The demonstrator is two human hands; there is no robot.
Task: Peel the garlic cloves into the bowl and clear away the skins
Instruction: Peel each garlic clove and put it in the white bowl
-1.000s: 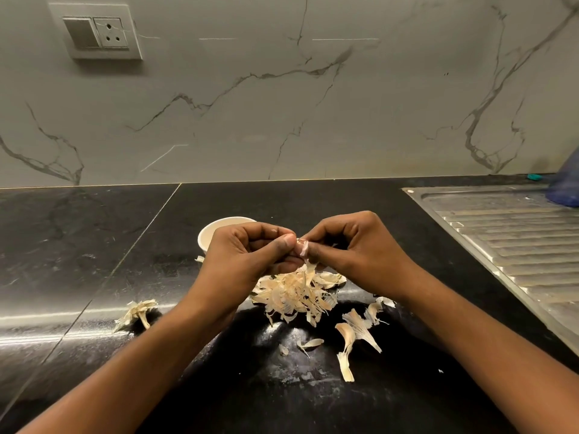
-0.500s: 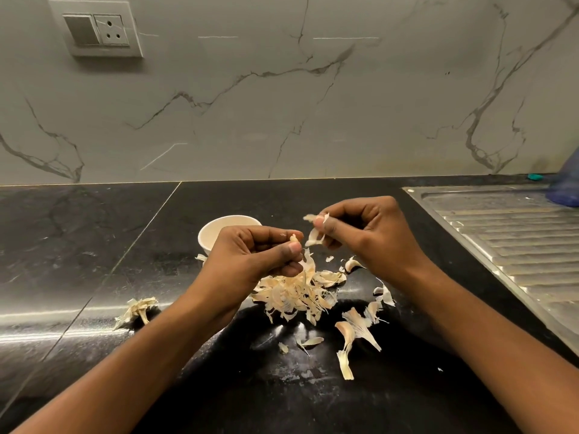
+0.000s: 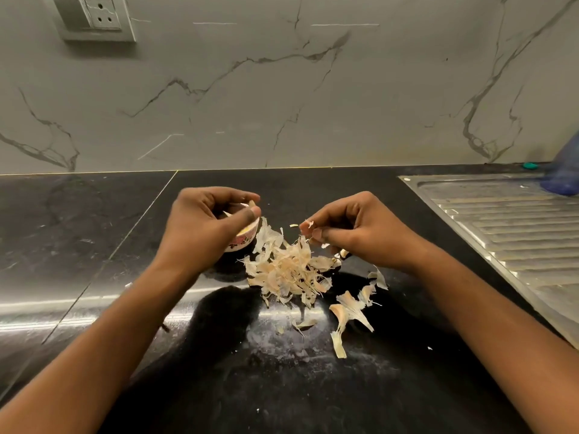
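Observation:
My left hand (image 3: pixel 203 227) hovers over the small white bowl (image 3: pixel 245 239), which has a floral pattern and is mostly hidden beneath it. Between thumb and fingertips it pinches a pale garlic clove (image 3: pixel 251 204). My right hand (image 3: pixel 357 233) is a short way to the right, apart from the left, and pinches a scrap of garlic skin (image 3: pixel 309 223) above the pile of skins (image 3: pixel 286 272) on the black counter (image 3: pixel 94 245).
Loose skins (image 3: pixel 347 311) lie right of the pile, toward the counter's front. A steel sink drainboard (image 3: pixel 507 227) runs along the right, with a blue object (image 3: pixel 564 177) on its far end. A marble wall with a socket (image 3: pixel 94 17) backs the counter.
The hands were together on one clove. The right hand pulled off skin and dropped toward the pile; the left hand carried the clove left, over the bowl.

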